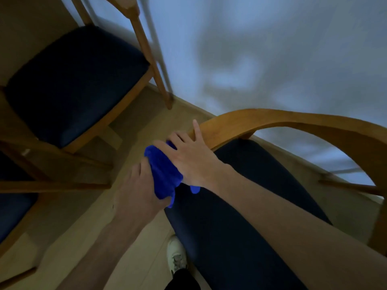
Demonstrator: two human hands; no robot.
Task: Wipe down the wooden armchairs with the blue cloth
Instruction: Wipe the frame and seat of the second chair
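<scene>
A bright blue cloth is bunched over the near end of the curved wooden armrest of the armchair below me, which has a dark navy seat. My left hand grips the cloth from the left side. My right hand lies on top of the cloth and the armrest end with its fingers spread and straight. A second wooden armchair with a dark seat stands to the upper left.
A pale wall runs behind both chairs, with a skirting board at the beige floor. Part of a third chair frame is at the left edge. My white shoe stands on the floor beside the near seat.
</scene>
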